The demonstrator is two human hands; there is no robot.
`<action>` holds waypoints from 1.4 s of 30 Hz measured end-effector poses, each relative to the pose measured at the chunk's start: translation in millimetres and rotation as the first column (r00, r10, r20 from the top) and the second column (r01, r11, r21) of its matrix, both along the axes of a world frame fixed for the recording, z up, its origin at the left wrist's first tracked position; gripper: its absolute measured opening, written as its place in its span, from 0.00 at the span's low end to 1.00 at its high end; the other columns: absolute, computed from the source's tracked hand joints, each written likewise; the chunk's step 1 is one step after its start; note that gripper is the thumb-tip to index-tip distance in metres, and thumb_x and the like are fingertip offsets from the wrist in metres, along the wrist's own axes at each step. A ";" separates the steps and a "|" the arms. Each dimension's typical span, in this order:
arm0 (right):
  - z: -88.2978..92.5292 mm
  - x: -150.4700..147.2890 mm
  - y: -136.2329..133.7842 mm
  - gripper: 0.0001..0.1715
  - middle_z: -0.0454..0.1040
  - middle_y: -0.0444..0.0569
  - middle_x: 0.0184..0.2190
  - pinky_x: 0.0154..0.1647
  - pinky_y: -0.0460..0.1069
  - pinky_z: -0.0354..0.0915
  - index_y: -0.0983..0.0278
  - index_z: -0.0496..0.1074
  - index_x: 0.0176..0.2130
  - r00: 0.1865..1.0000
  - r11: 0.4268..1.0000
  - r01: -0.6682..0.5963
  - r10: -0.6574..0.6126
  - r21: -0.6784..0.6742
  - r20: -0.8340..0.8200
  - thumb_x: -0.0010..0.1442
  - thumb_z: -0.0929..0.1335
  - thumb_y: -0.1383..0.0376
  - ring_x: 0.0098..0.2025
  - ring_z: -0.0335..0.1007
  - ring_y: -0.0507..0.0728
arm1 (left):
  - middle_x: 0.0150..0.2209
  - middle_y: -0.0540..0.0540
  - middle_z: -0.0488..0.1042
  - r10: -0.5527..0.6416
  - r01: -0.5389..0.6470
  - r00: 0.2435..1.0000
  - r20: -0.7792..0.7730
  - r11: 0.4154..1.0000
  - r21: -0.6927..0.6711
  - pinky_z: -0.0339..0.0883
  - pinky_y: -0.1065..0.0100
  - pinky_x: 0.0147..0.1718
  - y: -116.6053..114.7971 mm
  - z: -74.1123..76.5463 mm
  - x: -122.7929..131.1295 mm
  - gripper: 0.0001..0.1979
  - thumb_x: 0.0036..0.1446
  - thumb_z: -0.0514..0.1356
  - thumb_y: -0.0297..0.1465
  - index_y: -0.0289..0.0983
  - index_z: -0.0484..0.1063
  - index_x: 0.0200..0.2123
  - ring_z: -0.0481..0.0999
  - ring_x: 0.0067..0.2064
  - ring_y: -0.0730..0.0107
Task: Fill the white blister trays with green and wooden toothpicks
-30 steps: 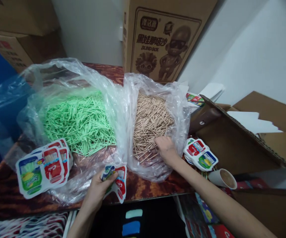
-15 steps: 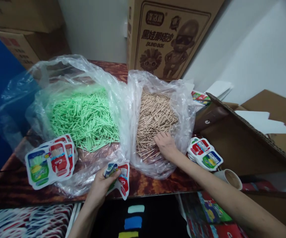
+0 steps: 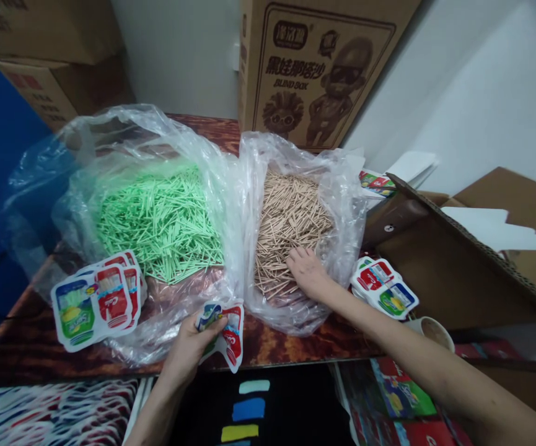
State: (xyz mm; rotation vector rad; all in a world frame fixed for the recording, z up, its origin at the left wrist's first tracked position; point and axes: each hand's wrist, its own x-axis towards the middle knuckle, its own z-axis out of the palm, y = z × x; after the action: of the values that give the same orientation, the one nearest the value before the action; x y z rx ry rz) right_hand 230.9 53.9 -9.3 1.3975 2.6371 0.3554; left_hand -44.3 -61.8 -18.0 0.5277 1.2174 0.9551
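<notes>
My left hand (image 3: 194, 344) is closed around a die-cut printed packet (image 3: 232, 337), thumb on top. The packet has a red cola half and a green-and-blue half, and it bends under the grip. My right hand (image 3: 307, 269) rests on the near side of a heap of thin brown sticks (image 3: 290, 217) in a clear plastic bag (image 3: 349, 210). Its fingers are curled down with their tips on the sticks; how many it pinches is hidden. To the left, thin green sticks (image 3: 165, 217) lie in another clear bag (image 3: 221, 179).
Stacked printed packets (image 3: 75, 313) lie at the table's left, and more packets (image 3: 383, 288) lie right of the brown sticks. A paper cup (image 3: 430, 334) and an open carton (image 3: 435, 272) stand at the right. A large cardboard box (image 3: 318, 74) stands behind. Many packets (image 3: 54, 415) fill the space below left.
The right hand has shifted very slightly left over the brown sticks. The left hand keeps hold of the packet almost in place. The view has tilted a little.
</notes>
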 end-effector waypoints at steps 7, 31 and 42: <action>14.0 3.5 9.9 0.11 0.69 0.47 0.27 0.35 0.50 0.58 0.63 0.63 0.28 0.711 0.910 0.143 -0.368 -0.389 -0.600 0.62 0.59 0.70 0.31 0.63 0.55 | 0.23 0.49 0.75 0.012 -0.012 1.000 -0.021 1.000 0.015 0.67 0.71 0.23 -2.6 -4.4 -1.5 0.14 0.39 0.71 0.36 0.34 0.74 0.26 0.72 0.23 0.71; -0.7 -38.5 -77.7 0.09 0.69 0.42 0.26 0.31 0.46 0.63 0.63 0.67 0.35 -0.001 0.520 -0.495 -0.801 -0.696 -0.598 0.60 0.66 0.59 0.28 0.65 0.50 | 0.32 0.47 0.78 -0.071 0.062 0.997 0.044 0.984 0.170 0.70 0.69 0.34 18.4 21.2 21.1 0.15 0.46 0.68 0.36 0.36 0.77 0.38 0.76 0.31 0.68; -29.5 -23.4 -66.8 0.07 0.66 0.44 0.27 0.33 0.48 0.60 0.61 0.63 0.36 0.203 0.902 0.085 -0.431 -0.423 -0.879 0.65 0.58 0.67 0.29 0.64 0.54 | 0.20 0.54 0.72 0.151 -0.151 0.987 0.051 0.988 -0.013 0.65 0.75 0.18 13.2 8.4 12.7 0.19 0.35 0.73 0.36 0.34 0.71 0.28 0.70 0.19 0.76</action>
State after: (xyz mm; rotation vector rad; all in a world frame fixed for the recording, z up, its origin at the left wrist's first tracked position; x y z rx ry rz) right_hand 207.6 -12.9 -38.7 2.4251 2.7835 -1.4123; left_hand -31.6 -48.5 -9.6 0.4053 1.2271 1.0850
